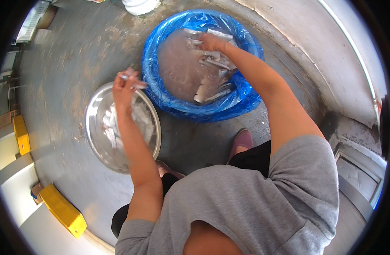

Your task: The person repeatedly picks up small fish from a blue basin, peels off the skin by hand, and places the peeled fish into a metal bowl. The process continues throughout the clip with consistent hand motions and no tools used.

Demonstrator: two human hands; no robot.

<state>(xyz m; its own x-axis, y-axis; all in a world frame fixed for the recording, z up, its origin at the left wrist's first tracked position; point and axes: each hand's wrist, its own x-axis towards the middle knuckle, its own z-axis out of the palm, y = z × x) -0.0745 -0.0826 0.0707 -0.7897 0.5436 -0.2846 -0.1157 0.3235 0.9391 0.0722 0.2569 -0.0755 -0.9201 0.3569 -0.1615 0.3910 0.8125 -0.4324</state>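
My left hand [124, 87] is raised over the far edge of a round metal basin [90, 127], its fingers closed on blurred silvery pieces of fish [136, 83]. Several pale pieces lie in that basin, partly hidden by my forearm. My right hand [211, 42] reaches into a large round tub lined with blue plastic film [150, 68]. Its fingers touch silvery pieces in cloudy, brownish water; whether they grip one I cannot tell. More silvery fish pieces [215, 63] lie around that hand and along the tub's near side.
A white container [140, 7] stands beyond the tub. The wall [313, 41] runs along the right. Two yellow objects [63, 210] are at the lower left. My feet, in pinkish shoes [241, 140], are on the grey floor close to the basin and tub.
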